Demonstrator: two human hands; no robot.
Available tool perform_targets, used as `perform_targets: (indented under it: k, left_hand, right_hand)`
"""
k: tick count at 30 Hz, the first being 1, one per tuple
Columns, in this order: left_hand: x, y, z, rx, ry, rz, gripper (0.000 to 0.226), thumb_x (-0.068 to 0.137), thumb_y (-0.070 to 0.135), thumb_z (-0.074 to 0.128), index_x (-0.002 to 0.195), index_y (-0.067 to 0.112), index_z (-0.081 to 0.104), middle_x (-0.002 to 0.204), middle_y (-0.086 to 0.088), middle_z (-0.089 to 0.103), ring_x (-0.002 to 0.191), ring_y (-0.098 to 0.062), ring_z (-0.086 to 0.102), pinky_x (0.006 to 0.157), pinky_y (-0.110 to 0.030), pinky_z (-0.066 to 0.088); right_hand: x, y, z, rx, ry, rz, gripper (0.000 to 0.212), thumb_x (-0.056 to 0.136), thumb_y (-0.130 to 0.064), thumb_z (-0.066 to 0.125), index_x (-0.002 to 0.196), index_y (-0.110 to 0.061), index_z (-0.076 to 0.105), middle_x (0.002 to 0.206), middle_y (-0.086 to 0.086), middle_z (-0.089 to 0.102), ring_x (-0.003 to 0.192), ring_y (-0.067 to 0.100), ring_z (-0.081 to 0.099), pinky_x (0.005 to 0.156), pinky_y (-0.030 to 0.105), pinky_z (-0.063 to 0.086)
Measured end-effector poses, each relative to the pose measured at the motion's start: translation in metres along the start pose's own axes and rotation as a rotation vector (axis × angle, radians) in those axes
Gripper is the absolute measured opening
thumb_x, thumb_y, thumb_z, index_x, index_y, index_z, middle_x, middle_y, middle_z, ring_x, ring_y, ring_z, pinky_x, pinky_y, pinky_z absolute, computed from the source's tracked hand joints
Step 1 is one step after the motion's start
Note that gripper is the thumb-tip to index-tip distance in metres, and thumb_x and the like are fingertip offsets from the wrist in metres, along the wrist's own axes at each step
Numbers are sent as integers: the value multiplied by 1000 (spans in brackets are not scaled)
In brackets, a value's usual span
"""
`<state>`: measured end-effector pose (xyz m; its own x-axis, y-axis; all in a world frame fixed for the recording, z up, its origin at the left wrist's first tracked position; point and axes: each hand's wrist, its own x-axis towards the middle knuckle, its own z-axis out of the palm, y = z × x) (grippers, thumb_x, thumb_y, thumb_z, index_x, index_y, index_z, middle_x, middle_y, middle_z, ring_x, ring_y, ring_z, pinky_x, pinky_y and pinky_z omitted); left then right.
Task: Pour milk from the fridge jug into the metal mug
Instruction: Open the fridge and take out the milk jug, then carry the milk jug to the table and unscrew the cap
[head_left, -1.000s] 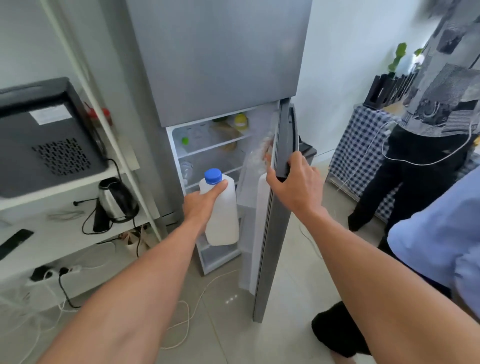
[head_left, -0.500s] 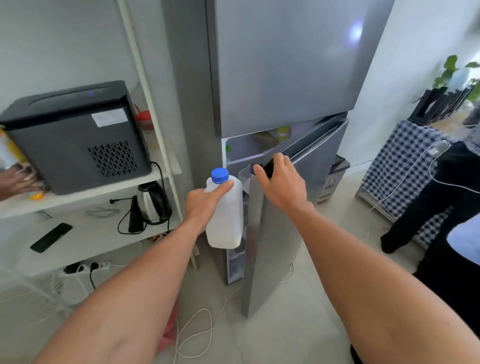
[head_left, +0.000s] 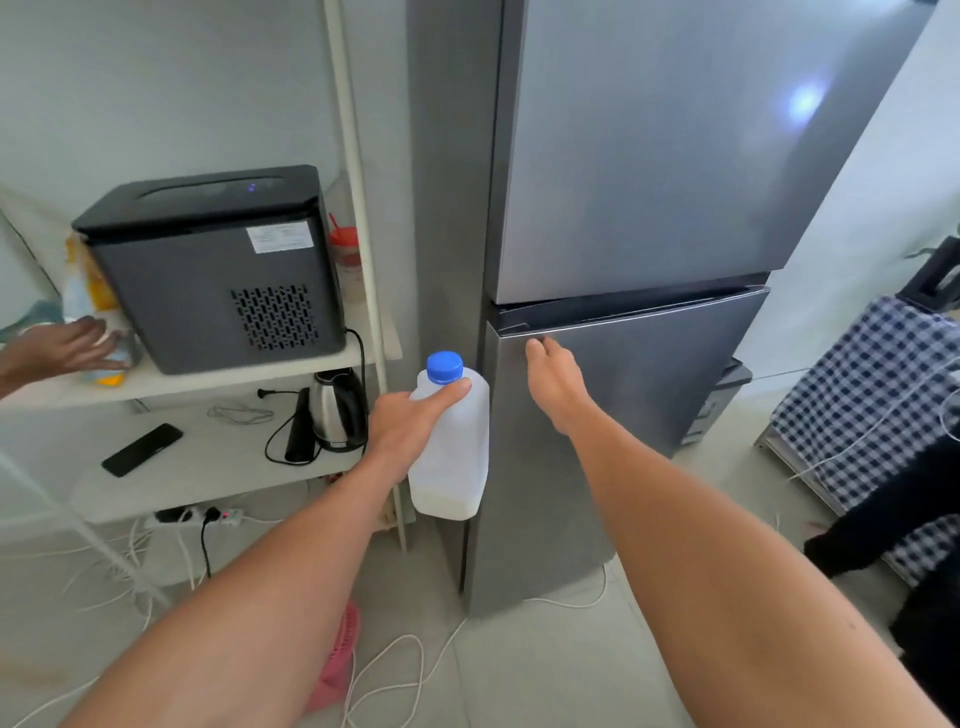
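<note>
My left hand (head_left: 410, 428) grips a white plastic milk jug (head_left: 454, 457) with a blue cap (head_left: 444, 367), held upright in front of the left edge of the grey fridge (head_left: 639, 208). A little milk shows at the jug's bottom. My right hand (head_left: 553, 384) rests with its fingertips at the top handle edge of the lower fridge door (head_left: 613, 415), which is closed. No metal mug is in view.
A white shelf unit (head_left: 208, 379) at the left holds a black appliance (head_left: 213, 270), a kettle (head_left: 337, 410) and a phone (head_left: 141, 449). Another person's hand (head_left: 67, 348) reaches in at the far left. Cables (head_left: 395, 670) lie on the floor. A checked cloth (head_left: 872, 395) covers a table at the right.
The lower fridge door has swung from open to closed under my right hand. The jug has stayed in my left hand while my view turned left.
</note>
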<state>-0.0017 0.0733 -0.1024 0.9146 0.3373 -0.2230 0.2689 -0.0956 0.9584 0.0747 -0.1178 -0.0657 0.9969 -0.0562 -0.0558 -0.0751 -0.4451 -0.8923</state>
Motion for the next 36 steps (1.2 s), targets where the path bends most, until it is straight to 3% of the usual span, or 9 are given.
perform_targets:
  k: [5,7,9,15,19,23,26,29,36]
  left_hand:
    - [6,1,-4,2,11,3,94,50,77,88,103,0,77,107,-17,77,83,-29,75,70,-36,49]
    - [6,3,-4,5,21,2,95,50,77,87,103,-1,76,107,-17,77,85,-31,76,69,-36,49]
    - [4,5,-3,0,19,-1,94,51,76,87,103,-1,76,104,-17,77,78,-25,72,68,-35,49]
    - [-3,17,8,-23,18,9,83,53,73,87,95,2,78,95,-13,80,86,-33,78,69,-34,51]
    - [-7,27,20,-47,23,41,57,64,65,89,67,16,60,62,1,59,57,-22,55,62,-28,40]
    - [-11,33,31,-50,5,71,62,62,68,87,68,16,54,65,-1,54,57,-21,49,63,-31,38]
    - [-14,35,40,-59,-7,74,65,60,70,86,68,14,56,64,-2,55,57,-21,50,64,-33,39]
    - [-16,34,48,-50,-29,89,67,59,73,85,73,12,61,66,-2,59,58,-22,52,64,-35,41]
    - [-27,34,81,34,-62,190,68,75,75,74,72,8,64,63,1,59,60,-20,56,64,-33,45]
  right_hand:
    - [29,-7,8,16,-107,74,53,106,-40,31,149,-13,44,145,2,47,123,28,52,110,46,43]
    - [32,-1,9,23,-169,93,62,106,-44,31,163,-21,26,170,-3,20,147,29,36,118,51,39]
    - [29,10,4,42,-204,92,64,108,-44,32,167,-28,12,174,-8,6,156,26,23,122,51,34]
    - [-1,54,-6,78,-189,152,64,108,-47,38,166,-26,21,172,-4,21,156,26,26,124,52,31]
    - [-38,83,-1,121,-228,278,63,106,-50,41,163,-25,31,167,-7,30,149,24,37,119,49,39]
    - [-63,98,7,243,-298,426,55,107,-51,37,156,-26,45,141,-6,47,130,29,53,110,50,48]
    - [-64,105,12,424,-306,479,52,107,-53,33,140,-22,58,132,0,66,114,30,67,102,52,55]
    - [-65,105,4,522,-254,501,43,109,-48,34,122,-20,64,114,4,72,108,33,70,95,53,59]
    - [-67,121,-25,492,-175,488,46,107,-50,34,118,-22,69,113,4,74,104,30,71,88,50,63]
